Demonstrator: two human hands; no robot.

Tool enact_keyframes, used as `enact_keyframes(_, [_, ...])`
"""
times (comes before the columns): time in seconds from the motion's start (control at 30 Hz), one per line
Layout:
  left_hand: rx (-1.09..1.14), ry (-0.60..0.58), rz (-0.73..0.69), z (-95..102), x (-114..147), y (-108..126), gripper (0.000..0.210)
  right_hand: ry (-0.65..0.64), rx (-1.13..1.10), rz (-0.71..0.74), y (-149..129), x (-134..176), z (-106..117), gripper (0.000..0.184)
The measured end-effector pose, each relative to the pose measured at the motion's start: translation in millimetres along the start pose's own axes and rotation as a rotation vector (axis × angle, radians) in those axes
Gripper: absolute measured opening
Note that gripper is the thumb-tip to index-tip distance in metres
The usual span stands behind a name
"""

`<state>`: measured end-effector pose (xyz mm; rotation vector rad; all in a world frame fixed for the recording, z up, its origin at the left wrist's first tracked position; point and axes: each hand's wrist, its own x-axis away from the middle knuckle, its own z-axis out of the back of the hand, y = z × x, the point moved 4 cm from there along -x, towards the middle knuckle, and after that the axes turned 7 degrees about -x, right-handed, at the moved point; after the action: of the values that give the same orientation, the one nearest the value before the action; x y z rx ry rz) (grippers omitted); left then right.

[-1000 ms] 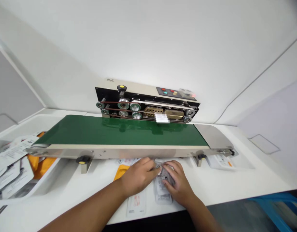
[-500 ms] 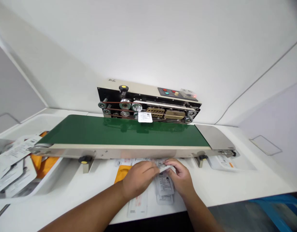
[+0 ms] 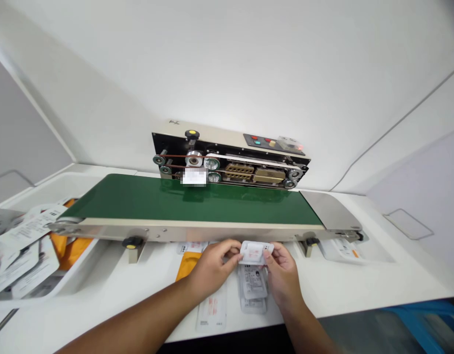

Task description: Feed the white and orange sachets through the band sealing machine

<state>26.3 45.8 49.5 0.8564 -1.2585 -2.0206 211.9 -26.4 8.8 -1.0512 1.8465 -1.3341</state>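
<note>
My left hand and my right hand pinch a small white printed packet by its two sides, just in front of the conveyor. Red print shows on its face. Below it on the table lie several clear-edged packets with dark print, overlapping in a stack. A white packet with red print and an orange packet lie by my left hand, partly covered by it. Another white packet, blurred out, hangs in the sealing machine behind the belt.
A green conveyor belt runs across the table below the machine. At the left stands a white bin with many white and orange packets. A clear tray sits under the conveyor's right end. A blue stool is at lower right.
The packet in my hands has turned from edge-on to flat, showing its red-printed face. The packet in the sealing machine has travelled left along the rollers.
</note>
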Motion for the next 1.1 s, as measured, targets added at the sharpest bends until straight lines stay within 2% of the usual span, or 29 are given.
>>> enact_keyframes(0.17, [0.119, 0.014, 0.097, 0.2, -4.2, -3.7, 0.015, -0.015, -0.099, -0.074, -3.1, 3.3, -2.1, 0.033])
enact_keyframes(0.3, [0.199, 0.049, 0.112, 0.7, -4.7, -4.6, 0.017, -0.015, -0.141, -0.099, -5.5, 5.4, -3.4, 0.031])
enact_keyframes(0.6, [0.174, 0.055, 0.157, 0.3, -2.5, -8.5, 0.013, 0.024, -0.065, -0.081, -2.9, 4.3, 2.1, 0.035])
enact_keyframes(0.77, [0.210, -0.050, 0.149, -6.2, -2.5, -6.7, 0.019, 0.000, 0.062, 0.000, -5.9, 2.1, 10.9, 0.034])
enact_keyframes(0.9, [0.413, -0.091, 0.178, -11.3, -2.0, -8.7, 0.022, -0.155, 0.094, 0.045, -9.5, 9.0, -1.7, 0.039])
enact_keyframes(1.0, [0.371, -0.122, 0.152, -13.1, 0.0, -7.7, 0.026, -0.226, 0.224, 0.053, -12.9, 14.0, -9.2, 0.026])
enact_keyframes(1.1, [0.323, -0.179, 0.093, -13.9, 2.3, -3.7, 0.024, -0.191, 0.261, 0.095, -30.1, 6.2, -2.3, 0.021])
